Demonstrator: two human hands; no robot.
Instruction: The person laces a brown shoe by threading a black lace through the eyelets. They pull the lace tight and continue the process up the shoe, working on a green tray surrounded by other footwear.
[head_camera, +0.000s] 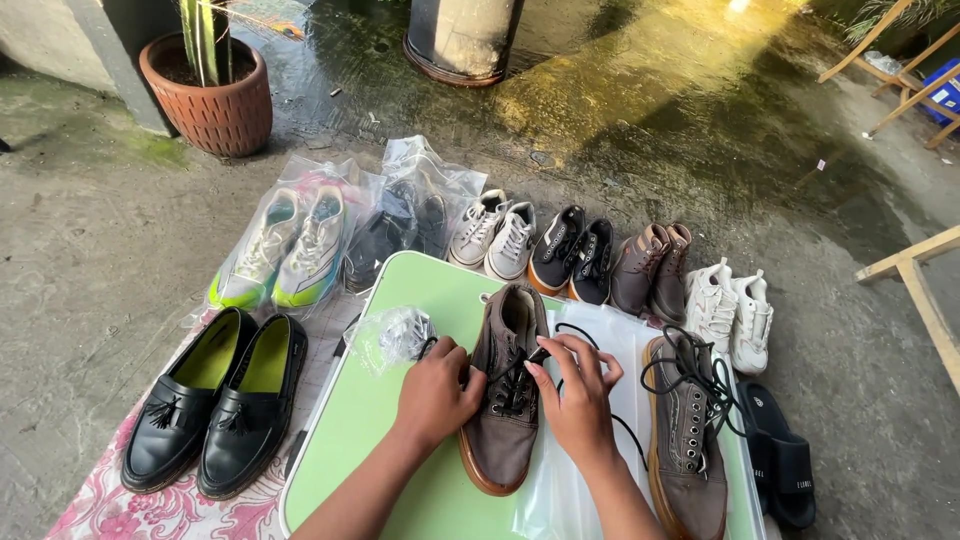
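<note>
A brown canvas shoe (505, 400) with a tan sole lies on a light green table (375, 420), toe pointing toward me. My left hand (436, 392) rests on its left side at the eyelets. My right hand (575, 392) pinches the black lace (575, 332) at the shoe's right side, near the tongue. The matching brown shoe (688, 440) lies to the right with its black lace loose and looped on top.
A crumpled clear bag (392, 338) lies left of the shoe. Black tasselled loafers (215, 400) sit at the left on a floral cloth. Bagged sneakers (290, 245), grey, black, brown and white pairs line the far edge. A black slide (780, 455) lies at the right. A terracotta pot (210, 95) stands far left.
</note>
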